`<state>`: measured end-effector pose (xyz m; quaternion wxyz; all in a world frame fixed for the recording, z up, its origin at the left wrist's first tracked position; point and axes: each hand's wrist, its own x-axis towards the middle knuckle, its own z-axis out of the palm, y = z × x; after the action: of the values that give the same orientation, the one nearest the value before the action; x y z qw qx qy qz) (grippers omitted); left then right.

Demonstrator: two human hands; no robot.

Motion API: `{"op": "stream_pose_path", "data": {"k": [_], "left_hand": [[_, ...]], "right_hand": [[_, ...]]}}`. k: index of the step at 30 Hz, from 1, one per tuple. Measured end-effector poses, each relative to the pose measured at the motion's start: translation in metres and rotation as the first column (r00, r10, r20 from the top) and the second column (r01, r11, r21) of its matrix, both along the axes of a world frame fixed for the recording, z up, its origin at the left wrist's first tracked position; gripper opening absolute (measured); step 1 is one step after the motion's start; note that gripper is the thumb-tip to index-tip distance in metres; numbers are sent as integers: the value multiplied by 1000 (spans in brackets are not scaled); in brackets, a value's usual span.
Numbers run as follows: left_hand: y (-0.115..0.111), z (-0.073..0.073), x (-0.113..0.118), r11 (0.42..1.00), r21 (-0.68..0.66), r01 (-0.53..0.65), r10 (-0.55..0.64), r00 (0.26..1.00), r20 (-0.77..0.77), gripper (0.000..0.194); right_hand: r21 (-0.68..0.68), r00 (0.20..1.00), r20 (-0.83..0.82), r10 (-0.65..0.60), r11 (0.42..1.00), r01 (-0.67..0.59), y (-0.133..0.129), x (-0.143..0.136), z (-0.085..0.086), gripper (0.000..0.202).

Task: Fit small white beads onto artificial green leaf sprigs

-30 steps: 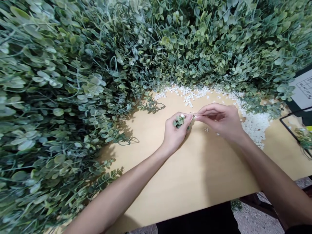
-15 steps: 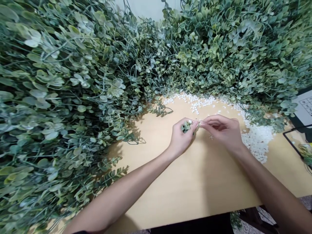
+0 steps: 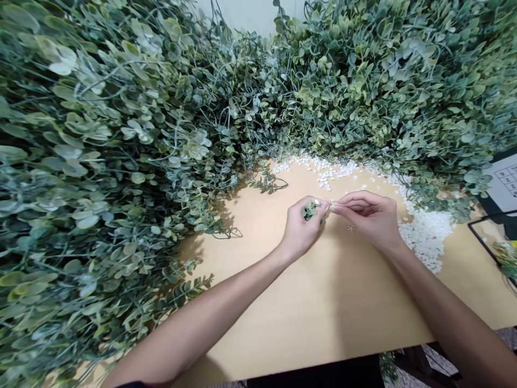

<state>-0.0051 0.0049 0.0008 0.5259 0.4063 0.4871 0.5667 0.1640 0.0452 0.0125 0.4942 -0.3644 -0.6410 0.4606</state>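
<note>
My left hand (image 3: 302, 225) is closed around a green leafy sprig (image 3: 310, 210), whose small rounded leaves show between thumb and fingers. A tiny white piece (image 3: 318, 202) shows beside the left thumb. Close on its right, my right hand (image 3: 369, 215) is closed in a pinch, thumb against forefinger. The two sets of fingertips almost meet, with something thin and pale between them, too small to name. Just below the right fingers shows a small pale star-shaped piece (image 3: 350, 229). Both hands are over the wooden table (image 3: 283, 318).
Dense heaps of artificial greenery (image 3: 133, 129) line the left and back. Small white discs (image 3: 428, 237) lie piled at right and scattered along the back. A loose sprig (image 3: 266, 182) lies behind my left hand. At far right are a black-framed object (image 3: 484, 242) and a printed sheet (image 3: 503, 180).
The view has shifted very slightly. Both hands keep almost the same place and the same grip, fingertips still close together.
</note>
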Motion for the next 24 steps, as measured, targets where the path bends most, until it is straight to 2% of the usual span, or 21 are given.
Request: {"op": "stream_pose_path", "data": {"k": [11, 19, 24], "left_hand": [[0, 1, 0, 1000, -3, -8, 8, 1000, -29, 46], [1, -1, 1, 1000, 21, 1, -1, 1000, 17, 44], [1, 3, 4, 1000, 7, 10, -10, 994, 107, 42]], "right_hand": [[-4, 1000, 6, -4, 1000, 4, 1, 1, -3, 28], [-21, 1000, 6, -10, 1000, 11, -2, -3, -2, 29], [13, 1000, 1, -22, 1000, 22, -2, -4, 1, 25]]}}
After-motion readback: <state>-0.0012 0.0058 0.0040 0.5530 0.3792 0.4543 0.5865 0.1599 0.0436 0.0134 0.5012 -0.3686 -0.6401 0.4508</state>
